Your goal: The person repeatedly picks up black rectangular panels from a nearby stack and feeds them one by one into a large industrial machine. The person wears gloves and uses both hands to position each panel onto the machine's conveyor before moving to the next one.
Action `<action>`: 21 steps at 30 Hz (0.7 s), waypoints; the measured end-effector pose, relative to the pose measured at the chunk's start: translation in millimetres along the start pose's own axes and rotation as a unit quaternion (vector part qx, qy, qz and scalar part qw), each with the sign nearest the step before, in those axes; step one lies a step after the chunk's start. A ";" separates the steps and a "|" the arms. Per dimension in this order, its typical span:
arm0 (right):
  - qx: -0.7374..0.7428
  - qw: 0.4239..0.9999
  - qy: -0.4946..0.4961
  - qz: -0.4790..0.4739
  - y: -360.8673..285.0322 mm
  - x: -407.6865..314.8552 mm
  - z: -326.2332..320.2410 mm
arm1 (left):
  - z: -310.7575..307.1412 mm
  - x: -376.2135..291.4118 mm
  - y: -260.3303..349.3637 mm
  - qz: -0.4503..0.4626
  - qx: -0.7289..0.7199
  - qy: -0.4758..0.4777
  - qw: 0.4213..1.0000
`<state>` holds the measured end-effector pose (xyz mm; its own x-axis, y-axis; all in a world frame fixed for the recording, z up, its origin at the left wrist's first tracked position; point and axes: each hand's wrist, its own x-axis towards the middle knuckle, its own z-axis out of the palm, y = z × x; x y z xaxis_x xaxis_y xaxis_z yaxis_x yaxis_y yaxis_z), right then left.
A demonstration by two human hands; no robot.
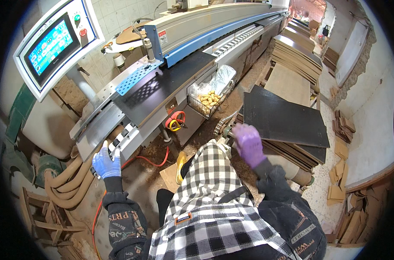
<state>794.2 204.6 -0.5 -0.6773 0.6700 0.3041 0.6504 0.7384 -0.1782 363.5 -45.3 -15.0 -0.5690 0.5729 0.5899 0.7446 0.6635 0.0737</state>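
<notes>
My left hand [106,163], in a blue and white glove, rests at the roller end of the edge banding machine's infeed rail [125,139], fingers near the rollers. My right hand [249,143], in a purple glove, is slightly blurred beside a stack of dark panels [284,120]; whether it grips anything there cannot be told. On the machine bed lies a black panel [171,86], partly under a blue perforated guard [138,78]. A wire basket [203,107] hanging on the machine's side holds yellowish pieces and a clear plastic bag.
A control screen [52,47] stands at upper left. Red and yellow-handled tools [175,121] hang below the bed. Flexible hoses [67,188] and a red air hose [94,224] run at left. More panel stacks [294,58] extend behind at right; wood offcuts [338,178] lie along the wall.
</notes>
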 end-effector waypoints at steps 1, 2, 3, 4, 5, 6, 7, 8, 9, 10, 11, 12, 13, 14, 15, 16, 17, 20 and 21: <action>0.011 0.992 0.091 -0.085 -19.8 -11.2 -6.0 | -0.6 -1.4 -2.6 -0.002 0.001 0.001 1.000; 0.034 0.986 0.129 -0.103 -26.9 -26.5 -3.4 | -0.5 0.0 -1.1 -0.001 -0.003 0.001 1.000; 0.061 0.976 0.167 -0.123 -31.9 -40.5 2.5 | -2.3 0.0 1.3 0.000 -0.004 0.001 1.000; 0.189 0.971 0.142 -0.043 -25.9 -54.9 14.1 | -3.6 -0.8 1.4 -0.002 -0.005 0.001 1.000; 0.309 0.944 0.111 0.038 -5.7 -69.6 29.2 | -2.6 0.4 0.6 0.004 -0.008 0.003 1.000; 0.424 0.895 0.077 0.119 19.6 -79.0 43.3 | -0.6 1.4 0.0 0.011 -0.009 0.004 1.000; 0.615 0.701 0.060 0.355 48.4 -79.6 53.8 | 2.1 3.0 -0.6 0.019 -0.011 0.005 1.000; 0.888 0.382 0.024 0.254 129.0 -105.1 86.5 | 2.7 5.4 2.7 0.022 -0.019 0.012 1.000; 0.750 0.416 0.210 0.469 105.5 -90.8 59.9 | 0.7 -1.5 -3.4 0.019 -0.003 0.017 1.000; 0.768 0.382 0.244 0.453 127.8 -95.5 60.8 | 0.3 -1.5 -2.3 0.025 -0.001 0.025 0.999; 0.784 0.346 0.276 0.435 148.5 -100.9 60.1 | -1.0 -1.2 -1.2 0.031 0.002 0.032 0.999; 0.745 0.403 0.303 0.437 148.6 -99.8 62.7 | -1.3 1.1 1.9 0.030 0.002 0.023 0.999; 0.703 0.460 0.324 0.436 142.6 -97.8 62.2 | -1.7 0.7 2.8 0.029 0.003 0.029 0.999; 0.724 0.459 0.286 0.429 132.8 -100.5 60.0 | -4.4 0.1 3.0 0.030 0.002 0.030 0.999; 0.741 0.461 0.250 0.420 117.3 -102.1 52.4 | -3.8 0.3 3.9 0.030 -0.002 0.032 0.999; 0.753 0.443 0.206 0.440 104.1 -104.0 50.4 | -4.3 2.0 5.7 0.016 -0.012 0.008 1.000; 0.782 0.456 0.139 0.401 94.8 -110.4 50.4 | -7.6 3.0 7.1 0.011 -0.014 -0.004 1.000; 0.784 0.413 0.137 0.443 75.9 -124.6 49.6 | -11.1 1.7 5.2 0.004 -0.008 -0.011 1.000; 0.768 0.426 0.157 0.452 65.0 -123.5 28.8 | -11.7 0.3 3.9 0.006 -0.016 -0.003 1.000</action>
<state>910.2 172.1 -76.6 -0.1528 0.8686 -0.4714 -0.5580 -0.4695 -0.6842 370.3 -48.2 -5.2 -0.5627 0.5832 0.5858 0.7613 0.6417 0.0924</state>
